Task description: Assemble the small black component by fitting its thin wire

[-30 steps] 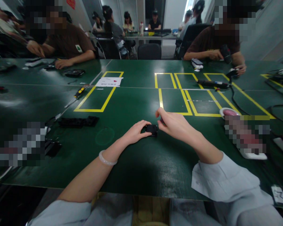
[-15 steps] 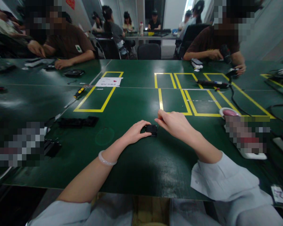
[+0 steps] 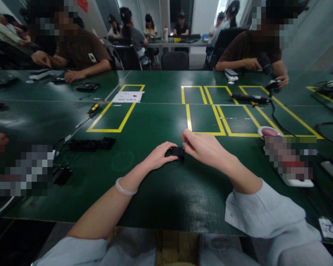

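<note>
A small black block-shaped part [image 3: 178, 152] rests on the green table in front of me. My left hand [image 3: 161, 155] grips it from the left, thumb on the near side and fingers on the far side. Close by its right edge is my right hand [image 3: 202, 146], with the fingers curled and the fingertips pinched together. Whatever the right fingertips hold, if anything, is too small or hidden to make out.
Long black parts [image 3: 92, 144] lie to the left. A yellow-and-black screwdriver [image 3: 93, 109] and a paper sheet [image 3: 128, 96] are farther back. Yellow tape [image 3: 158, 130] is absent here; tape outlines [image 3: 207, 133] mark the table. A white-edged phone-like object [image 3: 299, 183] lies right. Two people sit opposite.
My right hand has shifted slightly left and down, nearer the black part. My left hand stays in place. At the far left edge, another person's hand has come further into view.
</note>
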The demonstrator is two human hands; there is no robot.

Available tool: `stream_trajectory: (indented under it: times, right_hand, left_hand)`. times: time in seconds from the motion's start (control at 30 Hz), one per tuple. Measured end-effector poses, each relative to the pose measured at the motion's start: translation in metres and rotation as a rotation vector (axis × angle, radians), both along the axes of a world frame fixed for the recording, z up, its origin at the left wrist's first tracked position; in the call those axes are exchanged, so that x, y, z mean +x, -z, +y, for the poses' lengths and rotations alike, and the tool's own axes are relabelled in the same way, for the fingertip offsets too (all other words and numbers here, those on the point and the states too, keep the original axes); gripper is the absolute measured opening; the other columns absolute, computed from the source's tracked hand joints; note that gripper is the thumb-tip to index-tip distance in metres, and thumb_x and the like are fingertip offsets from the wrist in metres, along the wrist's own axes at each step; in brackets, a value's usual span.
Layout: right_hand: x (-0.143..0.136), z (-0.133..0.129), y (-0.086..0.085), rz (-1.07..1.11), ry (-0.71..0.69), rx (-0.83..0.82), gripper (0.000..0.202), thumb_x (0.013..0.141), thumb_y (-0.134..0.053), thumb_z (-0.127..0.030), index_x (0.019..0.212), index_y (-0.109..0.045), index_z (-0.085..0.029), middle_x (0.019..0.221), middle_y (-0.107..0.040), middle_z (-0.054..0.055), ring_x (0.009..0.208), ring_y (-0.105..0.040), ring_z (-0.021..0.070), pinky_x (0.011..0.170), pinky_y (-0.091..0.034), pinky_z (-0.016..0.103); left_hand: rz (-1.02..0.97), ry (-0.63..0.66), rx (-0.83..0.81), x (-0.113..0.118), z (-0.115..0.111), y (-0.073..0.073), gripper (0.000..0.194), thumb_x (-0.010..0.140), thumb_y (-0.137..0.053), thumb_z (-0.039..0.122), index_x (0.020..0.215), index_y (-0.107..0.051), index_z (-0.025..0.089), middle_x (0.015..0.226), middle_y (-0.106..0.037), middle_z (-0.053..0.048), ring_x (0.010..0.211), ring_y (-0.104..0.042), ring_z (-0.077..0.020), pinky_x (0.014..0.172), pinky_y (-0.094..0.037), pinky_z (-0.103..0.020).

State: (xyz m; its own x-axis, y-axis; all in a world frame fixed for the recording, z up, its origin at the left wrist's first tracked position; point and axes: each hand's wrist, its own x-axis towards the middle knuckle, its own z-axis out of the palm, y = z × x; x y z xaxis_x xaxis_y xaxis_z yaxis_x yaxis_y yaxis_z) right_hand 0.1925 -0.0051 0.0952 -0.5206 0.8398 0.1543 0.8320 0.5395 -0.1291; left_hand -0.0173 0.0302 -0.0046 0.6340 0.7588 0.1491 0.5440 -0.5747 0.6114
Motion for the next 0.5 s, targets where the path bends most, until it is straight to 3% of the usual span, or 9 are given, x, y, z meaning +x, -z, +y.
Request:
stream_trajectory:
  times: [0.1,0.33,0.5]
  right_hand:
    - [-0.0004,0.0015,0.0011,-0.036,0.026,0.000,0.021,0.096,-0.037,-0.036,0.098,-0.050,-0.020,0.073,-0.066,0.003,0.064,-0.059,0.0161,0.054,-0.023,0.026]
    - [0.0007,0.0004,-0.0007,0.033,-0.019,-0.028,0.015,0.091,-0.040,-0.025,0.104,-0.047,-0.020,0.078,-0.066,0.001,0.065,-0.059,0.0153,0.053,-0.023,0.025]
    - [0.0006,0.0022,-0.0003,0.003,0.011,-0.041,0.021,0.095,-0.038,-0.036,0.098,-0.051,-0.020,0.073,-0.065,0.002,0.064,-0.058,0.0158,0.054,-0.023,0.025]
  left_hand:
    - [0.000,0.003,0.002,0.0001,0.0000,-0.0004,0.040,0.086,-0.057,0.046,0.117,-0.054,0.021,0.108,-0.060,-0.006,0.100,-0.058,-0.0236,0.088,-0.045,-0.036]
    - [-0.021,0.006,0.002,-0.0003,0.0003,0.0015,0.039,0.085,-0.058,0.046,0.114,-0.054,0.021,0.109,-0.060,-0.006,0.102,-0.057,-0.0234,0.090,-0.044,-0.035]
    - [-0.019,0.007,-0.002,-0.0007,0.0007,0.0025,0.040,0.086,-0.057,0.047,0.117,-0.054,0.021,0.108,-0.060,-0.006,0.100,-0.057,-0.0231,0.088,-0.045,-0.035]
